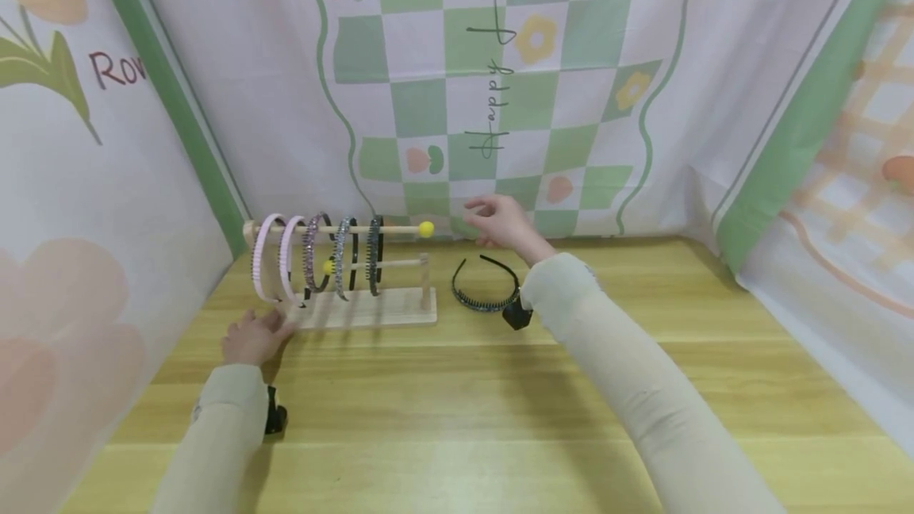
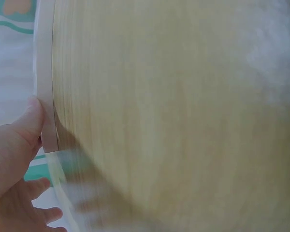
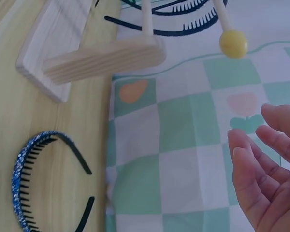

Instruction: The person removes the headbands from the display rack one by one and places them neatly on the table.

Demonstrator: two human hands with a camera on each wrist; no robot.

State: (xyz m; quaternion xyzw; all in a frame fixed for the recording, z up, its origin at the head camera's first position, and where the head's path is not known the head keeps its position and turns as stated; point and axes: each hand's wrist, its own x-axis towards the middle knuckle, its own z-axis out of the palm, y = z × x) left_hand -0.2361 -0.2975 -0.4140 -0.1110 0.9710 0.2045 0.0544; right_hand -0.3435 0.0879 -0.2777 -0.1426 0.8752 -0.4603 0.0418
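Note:
A wooden headband stand [image 1: 371, 316] occupies the left half of the table. Several headbands hang along its upper bar: two pink ones, the nearer-left pink headband [image 1: 257, 260] among them, a purple glittery headband [image 1: 309, 260], a silver one [image 1: 339, 264] and a dark one [image 1: 372, 260]. My left hand [image 1: 250, 339] holds the left end of the base, its thumb [image 2: 34, 116] on the edge and the other fingers spread below. Above the table, to the right of the stand, my right hand [image 1: 503, 220] has loosely bent fingers and nothing in them. Under it lies a blue glittery toothed headband [image 3: 18, 181].
A yellow ball [image 1: 426, 229] caps the upper bar's right end, and another yellow ball [image 1: 328, 267] shows at the lower bar. Behind the wooden table [image 1: 428, 403] hangs a green-and-white checked cloth [image 1: 478, 109]. Printed cloths also enclose both sides.

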